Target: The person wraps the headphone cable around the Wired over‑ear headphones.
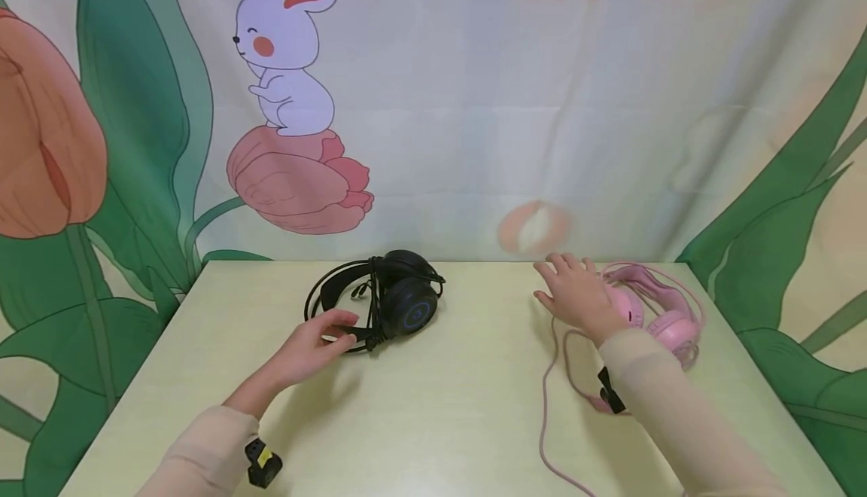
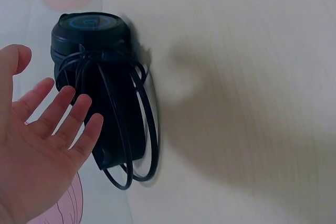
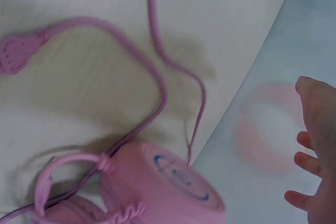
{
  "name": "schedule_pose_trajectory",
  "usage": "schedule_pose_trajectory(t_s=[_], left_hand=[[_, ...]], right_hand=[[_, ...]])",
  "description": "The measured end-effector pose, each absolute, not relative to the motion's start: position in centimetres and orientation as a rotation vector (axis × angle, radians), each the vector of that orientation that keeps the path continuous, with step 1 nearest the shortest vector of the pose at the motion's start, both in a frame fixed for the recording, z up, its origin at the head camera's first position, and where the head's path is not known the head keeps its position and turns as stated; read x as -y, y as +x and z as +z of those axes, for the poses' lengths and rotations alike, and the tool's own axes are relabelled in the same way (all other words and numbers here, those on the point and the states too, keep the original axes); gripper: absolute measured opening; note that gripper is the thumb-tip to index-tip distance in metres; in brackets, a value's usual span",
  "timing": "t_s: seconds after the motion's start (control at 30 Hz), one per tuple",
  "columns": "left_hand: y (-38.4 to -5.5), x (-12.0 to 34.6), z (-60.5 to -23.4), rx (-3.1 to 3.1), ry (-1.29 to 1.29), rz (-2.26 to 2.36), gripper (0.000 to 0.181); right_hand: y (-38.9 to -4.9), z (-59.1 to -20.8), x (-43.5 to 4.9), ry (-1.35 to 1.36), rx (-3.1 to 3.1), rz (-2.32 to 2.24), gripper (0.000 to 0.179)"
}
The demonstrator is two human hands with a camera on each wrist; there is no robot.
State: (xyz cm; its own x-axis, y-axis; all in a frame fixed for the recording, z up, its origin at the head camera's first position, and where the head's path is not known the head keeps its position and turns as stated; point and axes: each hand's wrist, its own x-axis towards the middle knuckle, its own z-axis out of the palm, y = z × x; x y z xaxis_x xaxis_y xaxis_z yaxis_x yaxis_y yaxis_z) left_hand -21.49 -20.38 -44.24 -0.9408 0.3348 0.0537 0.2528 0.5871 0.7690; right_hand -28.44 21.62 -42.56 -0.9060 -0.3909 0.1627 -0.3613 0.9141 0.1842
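Black over-ear headphones (image 1: 409, 305) lie at the back left of the table, their cable bundled around the band and a blue ring on the ear cup. My left hand (image 1: 305, 354) is at their near left side, thumb and fingers apart; in the left wrist view its fingers (image 2: 79, 111) spread in front of the headband (image 2: 123, 121). Toward the back right sit pink headphones (image 1: 673, 327) with ear cups facing up and toward me. My right hand (image 1: 576, 294) hovers just left of them, fingers spread and holding nothing. The right wrist view shows a pink ear cup (image 3: 173, 182) beside that hand.
A pink cable (image 1: 544, 407) runs from the pink headphones toward the table's front. Its thicker pink piece (image 3: 21, 51) lies under the right forearm. The pale table (image 1: 440, 422) ends at a printed curtain (image 1: 440, 143) behind. Small black cameras (image 1: 263, 463) sit on both wrists.
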Motion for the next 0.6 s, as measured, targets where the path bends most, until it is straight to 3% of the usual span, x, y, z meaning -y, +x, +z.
schedule_pose_trajectory(t_s=[0.6], left_hand=[[-22.3, 15.6, -42.5, -2.664, 0.665, 1.314, 0.037]], right_hand=[[-27.1, -41.6, -26.5, 0.050, 3.136, 0.139, 0.065]])
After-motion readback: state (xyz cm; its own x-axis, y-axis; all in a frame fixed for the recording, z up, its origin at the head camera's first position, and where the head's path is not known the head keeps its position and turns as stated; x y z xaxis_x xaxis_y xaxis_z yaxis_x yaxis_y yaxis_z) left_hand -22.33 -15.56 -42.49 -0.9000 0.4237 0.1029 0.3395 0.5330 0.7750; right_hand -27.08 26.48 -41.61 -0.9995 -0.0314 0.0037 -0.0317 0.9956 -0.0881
